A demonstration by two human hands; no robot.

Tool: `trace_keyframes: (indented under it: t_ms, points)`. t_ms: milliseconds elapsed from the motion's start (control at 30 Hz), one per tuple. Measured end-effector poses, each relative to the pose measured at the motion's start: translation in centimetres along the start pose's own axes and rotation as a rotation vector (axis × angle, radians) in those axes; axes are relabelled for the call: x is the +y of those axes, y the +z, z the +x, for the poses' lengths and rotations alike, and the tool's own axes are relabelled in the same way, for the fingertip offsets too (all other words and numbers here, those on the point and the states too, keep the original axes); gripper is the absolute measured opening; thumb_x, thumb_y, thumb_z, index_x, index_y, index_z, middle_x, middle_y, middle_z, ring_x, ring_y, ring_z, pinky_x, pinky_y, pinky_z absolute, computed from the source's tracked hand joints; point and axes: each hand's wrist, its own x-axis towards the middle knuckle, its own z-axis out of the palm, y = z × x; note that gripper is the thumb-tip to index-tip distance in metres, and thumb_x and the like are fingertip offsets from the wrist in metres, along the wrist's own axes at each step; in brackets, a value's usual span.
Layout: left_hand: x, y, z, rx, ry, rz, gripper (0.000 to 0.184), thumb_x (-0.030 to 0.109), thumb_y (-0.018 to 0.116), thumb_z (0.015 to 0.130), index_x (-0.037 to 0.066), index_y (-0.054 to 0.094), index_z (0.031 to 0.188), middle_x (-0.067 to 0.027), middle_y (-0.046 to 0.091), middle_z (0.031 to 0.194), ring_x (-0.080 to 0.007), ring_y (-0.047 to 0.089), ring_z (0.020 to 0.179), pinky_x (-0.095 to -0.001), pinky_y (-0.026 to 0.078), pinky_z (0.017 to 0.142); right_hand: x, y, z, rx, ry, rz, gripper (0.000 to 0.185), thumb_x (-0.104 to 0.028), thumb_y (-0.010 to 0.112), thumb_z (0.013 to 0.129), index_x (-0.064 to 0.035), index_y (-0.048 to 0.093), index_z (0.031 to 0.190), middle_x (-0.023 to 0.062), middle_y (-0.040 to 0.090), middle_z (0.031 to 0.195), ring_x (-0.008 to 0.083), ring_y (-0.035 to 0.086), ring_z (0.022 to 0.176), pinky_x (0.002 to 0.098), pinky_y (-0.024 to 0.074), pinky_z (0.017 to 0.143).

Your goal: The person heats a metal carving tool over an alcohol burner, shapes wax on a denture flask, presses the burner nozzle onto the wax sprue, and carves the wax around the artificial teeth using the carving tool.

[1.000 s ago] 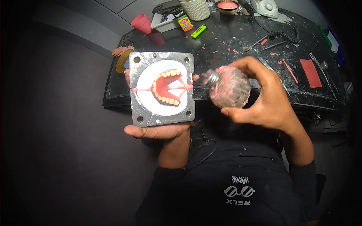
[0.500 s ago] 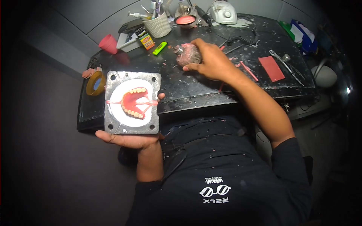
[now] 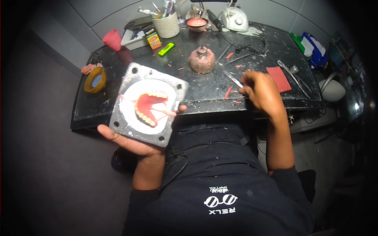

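Your left hand grasps the metal flask half from beneath, thumb spread along the lower left side and a fingertip showing past the right edge. The flask half is held above the floor in front of the tabletop, its filled face turned toward you, probably so that the white plaster and the pink wax denture with its row of teeth stay in plain sight. It sits slightly rotated, seemingly supported by your open palm rather than pinched.

Your right hand is at the tabletop's front, fingers curled at the near end of a metal knife; I cannot tell whether they grip it. The spirit lamp stands upright beyond, unheld, likely placed centrally for easy reach. Near your right hand lie a red wax strip and a red wax sheet, presumably kept close for handiness.
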Motion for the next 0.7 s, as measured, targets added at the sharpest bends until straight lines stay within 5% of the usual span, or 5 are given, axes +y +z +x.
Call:
trace_keyframes:
  t_ms: [367,467,567,633,700]
  points:
    - [0.1,2.2,-1.1,0.022,-0.113,-0.020,0.125,0.097,0.046,0.073,0.011,0.023,0.161,-0.0206,0.029,0.162,-0.0527,0.040,0.138,-0.0852,0.037,0.095,1.7,0.5,-2.4,0.128,0.001,-0.140,0.011,0.005,0.061,0.091,0.0034,0.064,0.101,0.0225,0.067,0.098,0.0409,0.066,0.092,0.0452,0.0519,0.081]
    - [0.1,0.1,-0.6,-0.428,-0.212,-0.046,0.120,0.092,0.051,0.077,0.017,0.020,0.164,-0.0247,0.024,0.165,-0.0567,0.033,0.142,-0.0869,0.038,0.090,2.2,0.9,-2.1,0.271,-0.001,0.050,0.007,-0.001,0.058,0.098,0.0009,0.060,0.104,0.0172,0.063,0.092,0.0331,0.063,0.084,0.0414,0.0506,0.079]
    - [0.0,2.5,-1.3,-0.204,-0.193,-0.008,0.121,0.093,0.053,0.075,0.019,0.020,0.164,-0.0240,0.024,0.165,-0.0562,0.031,0.144,-0.0876,0.037,0.090,4.4,0.3,-2.0,0.220,0.020,0.686,0.007,-0.008,0.054,0.107,-0.0016,0.056,0.107,0.0027,0.061,0.090,0.0082,0.056,0.080,0.0253,0.0472,0.074]
    - [0.1,4.3,-2.0,0.150,-0.159,0.051,0.122,0.094,0.052,0.074,0.019,0.020,0.164,-0.0232,0.024,0.165,-0.0556,0.031,0.144,-0.0875,0.038,0.088,2.6,-0.5,-2.3,0.228,-0.039,0.857,0.008,-0.007,0.053,0.107,-0.0004,0.056,0.110,0.0029,0.061,0.087,0.0085,0.057,0.079,0.0250,0.0491,0.072]
    - [-0.1,4.4,-2.0,0.140,-0.156,0.030,0.122,0.095,0.051,0.074,0.018,0.020,0.164,-0.0229,0.025,0.165,-0.0556,0.031,0.144,-0.0873,0.039,0.087,1.4,-0.9,-2.9,0.225,-0.027,0.950,0.007,-0.005,0.054,0.106,0.0003,0.057,0.111,0.0042,0.062,0.088,0.0094,0.059,0.078,0.0258,0.0517,0.073]
